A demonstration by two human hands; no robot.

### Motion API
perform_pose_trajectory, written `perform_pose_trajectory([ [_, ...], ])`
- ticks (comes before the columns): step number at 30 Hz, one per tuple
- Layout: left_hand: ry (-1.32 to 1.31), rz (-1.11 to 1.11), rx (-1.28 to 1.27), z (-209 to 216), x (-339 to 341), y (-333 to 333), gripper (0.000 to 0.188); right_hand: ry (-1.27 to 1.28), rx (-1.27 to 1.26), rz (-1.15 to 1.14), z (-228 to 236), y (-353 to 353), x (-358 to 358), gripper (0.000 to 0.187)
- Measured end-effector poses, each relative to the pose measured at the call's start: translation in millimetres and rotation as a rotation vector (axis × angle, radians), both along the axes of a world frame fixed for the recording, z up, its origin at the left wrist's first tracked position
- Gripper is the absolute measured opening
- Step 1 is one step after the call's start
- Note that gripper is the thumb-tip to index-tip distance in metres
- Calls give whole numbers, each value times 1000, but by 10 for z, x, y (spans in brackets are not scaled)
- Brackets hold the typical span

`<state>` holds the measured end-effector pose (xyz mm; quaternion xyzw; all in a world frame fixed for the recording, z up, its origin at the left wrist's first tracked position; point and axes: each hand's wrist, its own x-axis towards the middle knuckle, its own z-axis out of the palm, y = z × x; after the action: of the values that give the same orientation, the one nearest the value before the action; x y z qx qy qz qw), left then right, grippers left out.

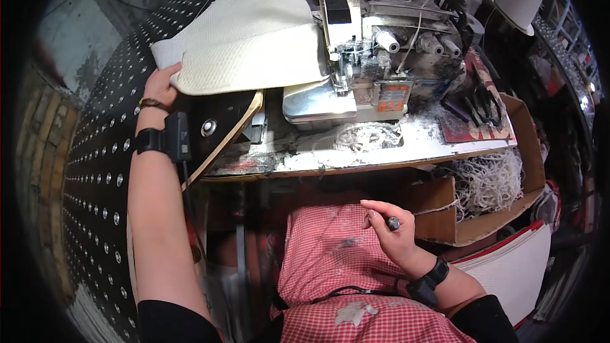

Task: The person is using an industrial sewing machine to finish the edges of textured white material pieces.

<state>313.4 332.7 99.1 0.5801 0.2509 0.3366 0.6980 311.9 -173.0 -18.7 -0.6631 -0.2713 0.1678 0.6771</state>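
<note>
A white, ribbed piece of fabric (254, 51) with a rounded corner lies to the left of the overlock sewing machine (356, 51), its right edge up against the needle area. My left hand (160, 87) grips the fabric's lower left corner, thumb on top and fingers mostly hidden. Above my lap, over a red-checked apron (324, 248), my right hand (395, 235) is closed around a small dark tool (393, 223). Only the tool's round metal end shows, so its kind is unclear.
Scissors (484, 107) lie on a red mat right of the machine. Below, a cardboard box (438, 213) holds white trimmings (489, 181). Stacked white pieces (508, 270) stand at lower right. A black table with metal studs (105, 152) runs along the left. Thread cones (386, 41) sit on the machine.
</note>
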Motion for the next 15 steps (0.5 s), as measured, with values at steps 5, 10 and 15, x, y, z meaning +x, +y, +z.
perform_pose_trajectory([
  [5,529,9,521,107,-600,-27,57,15,-26,-5,-51,43,36,19],
  [10,439,-66,1802,395,-320,-1164,75,-77,-132,-60,-11,196,109,17],
  [15,173,-438,2143,-53,243,-2214,36,-67,-256,71,91,409,231,18],
])
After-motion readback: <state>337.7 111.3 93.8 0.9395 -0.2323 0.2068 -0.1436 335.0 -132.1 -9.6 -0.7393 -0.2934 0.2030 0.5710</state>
